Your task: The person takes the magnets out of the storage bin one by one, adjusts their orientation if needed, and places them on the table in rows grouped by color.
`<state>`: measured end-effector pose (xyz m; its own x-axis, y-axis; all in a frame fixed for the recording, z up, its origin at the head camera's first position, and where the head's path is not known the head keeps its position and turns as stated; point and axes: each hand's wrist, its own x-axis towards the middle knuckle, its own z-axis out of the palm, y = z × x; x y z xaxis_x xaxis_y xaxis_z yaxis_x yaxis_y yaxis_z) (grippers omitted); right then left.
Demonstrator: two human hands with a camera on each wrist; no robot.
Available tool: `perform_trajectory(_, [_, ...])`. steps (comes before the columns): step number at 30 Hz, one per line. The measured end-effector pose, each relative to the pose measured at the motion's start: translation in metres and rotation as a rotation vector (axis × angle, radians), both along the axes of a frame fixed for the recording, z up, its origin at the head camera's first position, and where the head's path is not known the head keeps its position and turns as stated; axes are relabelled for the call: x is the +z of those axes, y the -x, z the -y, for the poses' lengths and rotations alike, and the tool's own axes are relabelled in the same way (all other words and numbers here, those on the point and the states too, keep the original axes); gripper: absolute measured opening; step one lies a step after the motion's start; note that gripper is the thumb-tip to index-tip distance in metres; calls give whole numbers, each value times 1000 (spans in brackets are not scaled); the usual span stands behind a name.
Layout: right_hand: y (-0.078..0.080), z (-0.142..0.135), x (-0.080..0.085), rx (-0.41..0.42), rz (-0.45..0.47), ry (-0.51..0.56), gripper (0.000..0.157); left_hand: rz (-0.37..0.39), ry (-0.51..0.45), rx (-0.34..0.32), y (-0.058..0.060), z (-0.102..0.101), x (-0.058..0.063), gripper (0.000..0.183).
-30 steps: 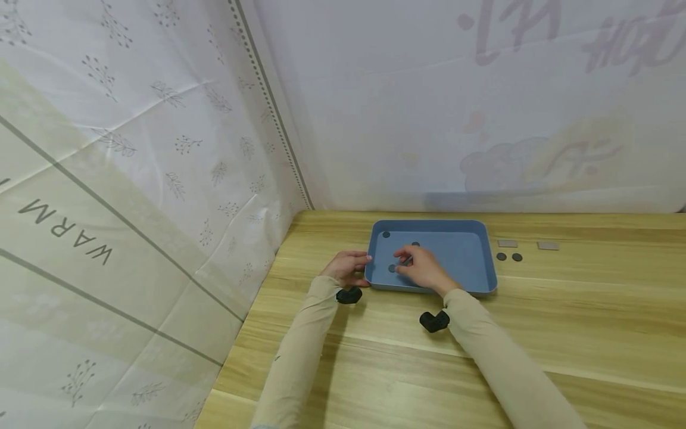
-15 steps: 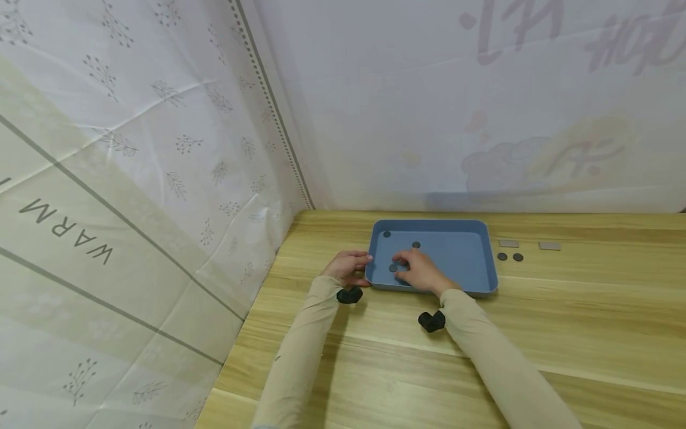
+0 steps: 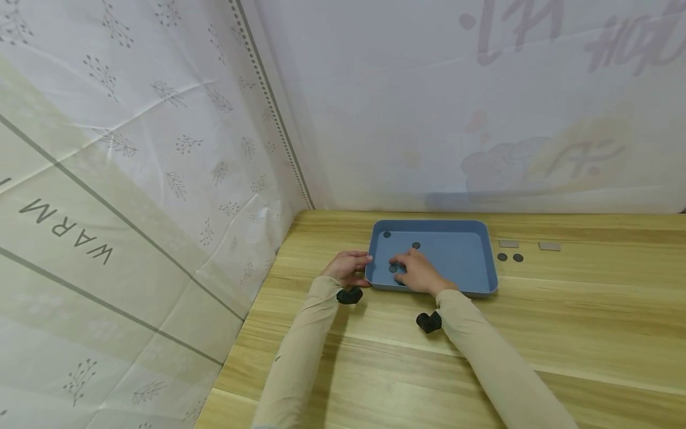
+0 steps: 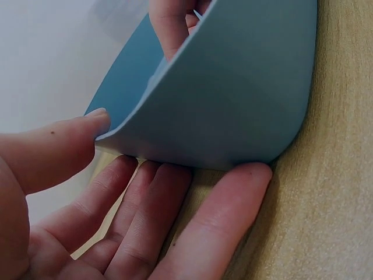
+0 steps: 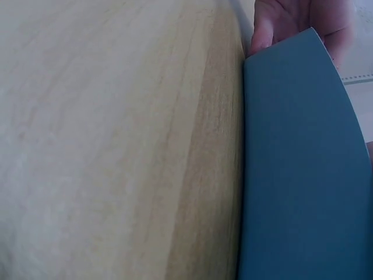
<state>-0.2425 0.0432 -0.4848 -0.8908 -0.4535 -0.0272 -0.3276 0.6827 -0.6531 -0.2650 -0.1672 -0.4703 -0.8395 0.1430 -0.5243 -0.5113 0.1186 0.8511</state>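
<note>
Left hand [image 3: 348,266] grips blue tray [image 3: 461,259] by left wall, thumb at rim; tray just lower right of frame centre. Right hand [image 3: 420,271] inside, fingers bent, can't tell if holding. Three dark discs [image 3: 416,245] visible in tray.

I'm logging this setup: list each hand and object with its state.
Blue tray: open-topped, right way up on the wooden table.
Left hand: thumb at tray rim, fingers against outer wall.
Right hand: fingers bent; cannot tell whether it holds anything.
Far-left disc: flat in tray.
Middle disc: flat in tray.
Near-left disc: in tray, near right hand.
Table discs: flat, apart.
Grey plates: flat, apart.
</note>
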Motion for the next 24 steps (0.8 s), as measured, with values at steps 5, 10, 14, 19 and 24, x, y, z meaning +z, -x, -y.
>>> perform_trajectory(5, [0,1,0,-5,10,-10,35,1,5,-1,0,1,0,47])
perform_trajectory(10, [-2,1,1,-9,16,-15,34,3,7,-2,0,1,1,47])
perform_trajectory(14, [-1,0,0,-5,3,-13,33,-4,8,0,0,1,1,45])
perform_trajectory(19, [0,0,0,3,-22,-4,32,-14,19,-3,-1,1,1,45])
perform_trajectory(24, [0,-1,-1,7,-35,14,29,-9,12,1,0,0,0,44])
